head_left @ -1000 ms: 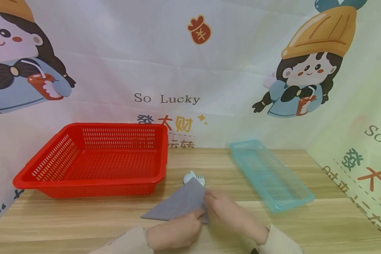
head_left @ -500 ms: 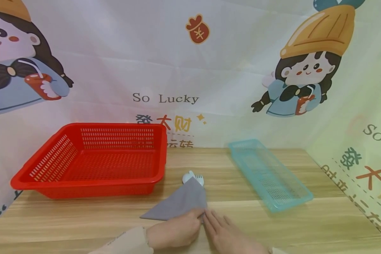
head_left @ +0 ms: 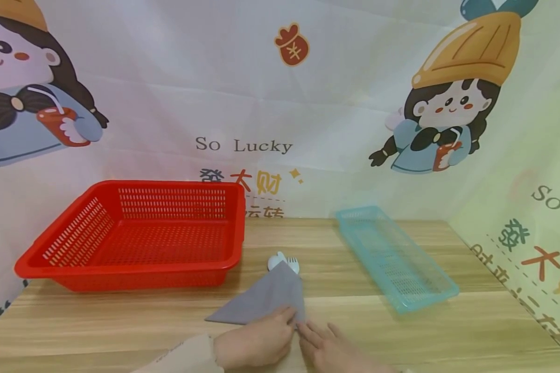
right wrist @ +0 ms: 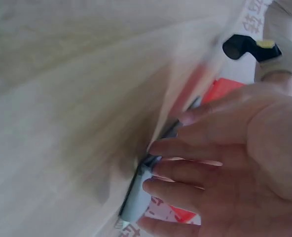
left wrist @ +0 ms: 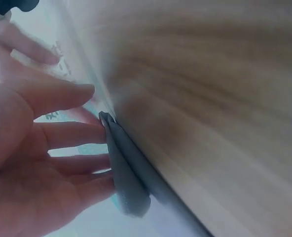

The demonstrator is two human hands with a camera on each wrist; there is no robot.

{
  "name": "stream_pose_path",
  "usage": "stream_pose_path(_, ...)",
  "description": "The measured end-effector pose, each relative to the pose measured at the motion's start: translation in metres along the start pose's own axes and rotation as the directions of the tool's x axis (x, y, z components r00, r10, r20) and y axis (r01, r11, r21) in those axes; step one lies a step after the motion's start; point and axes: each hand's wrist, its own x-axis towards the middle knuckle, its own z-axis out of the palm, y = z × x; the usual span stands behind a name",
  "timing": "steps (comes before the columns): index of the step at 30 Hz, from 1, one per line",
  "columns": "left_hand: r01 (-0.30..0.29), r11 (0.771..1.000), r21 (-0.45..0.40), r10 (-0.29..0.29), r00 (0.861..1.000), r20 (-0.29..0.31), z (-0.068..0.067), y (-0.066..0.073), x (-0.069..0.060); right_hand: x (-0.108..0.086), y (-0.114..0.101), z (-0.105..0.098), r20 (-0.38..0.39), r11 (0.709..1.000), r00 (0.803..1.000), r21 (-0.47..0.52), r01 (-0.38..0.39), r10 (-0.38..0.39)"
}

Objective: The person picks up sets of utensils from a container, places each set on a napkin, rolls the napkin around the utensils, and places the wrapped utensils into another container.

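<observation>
A grey cloth [head_left: 266, 295], folded to a pointed shape, lies on the table with a white spoon [head_left: 274, 260] and fork [head_left: 293, 264] showing past its top corner. The left hand [head_left: 261, 336] rests on the cloth's lower edge; in the left wrist view its fingers [left wrist: 82, 163] touch the folded cloth [left wrist: 128, 173], thumb apart. At the cloth's lower right corner, the fingertips of the right hand [head_left: 331, 349] touch it with fingers extended. The right wrist view shows that hand [right wrist: 220, 158] against the cloth's folded edge [right wrist: 137, 197]. What lies under the cloth is hidden.
A red basket [head_left: 140, 268] stands on the left of the wooden table [head_left: 476, 331]. On the right is a light blue basket [head_left: 396, 259], set at a slant. A printed curtain [head_left: 331, 103] hangs behind the table.
The right hand has come down from the cloth's right edge to its lower right corner, its fingers now extended. The left hand has stayed near the lower edge, its fingers looser.
</observation>
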Motion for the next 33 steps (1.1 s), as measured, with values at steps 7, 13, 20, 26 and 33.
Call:
stream_pose_path(7, 0.02, 1.0, -0.008, -0.019, 0.986, 0.167, 0.0, 0.003, -0.003, 0.002, 0.002, -0.007, 0.016, 0.996, 0.999, 0.08, -0.036, 0.035)
stream_pose_path(13, 0.015, 1.0, -0.008, -0.013, 0.977, 0.211, 0.001, 0.003, -0.004, 0.003, 0.003, 0.002, 0.09, 0.991, 0.994, 0.11, -0.07, 0.06)
stream_pose_path(20, 0.197, 0.973, -0.119, -0.154, 0.941, 0.3, 0.008, 0.001, -0.012, 0.005, 0.0, 0.001, 0.087, 0.992, 0.994, 0.095, -0.081, 0.073)
stream_pose_path(26, 0.26, 0.963, -0.078, -0.231, 0.936, 0.268, 0.015, 0.002, -0.019, 0.006, 0.001, -0.002, 0.034, 0.996, 0.998, 0.058, -0.063, 0.061)
stream_pose_path(33, 0.389, 0.906, -0.169, -0.337, 0.902, 0.27, 0.02, 0.005, -0.02, 0.008, 0.002, -0.008, -0.021, 0.998, 0.999, 0.061, -0.027, 0.028)
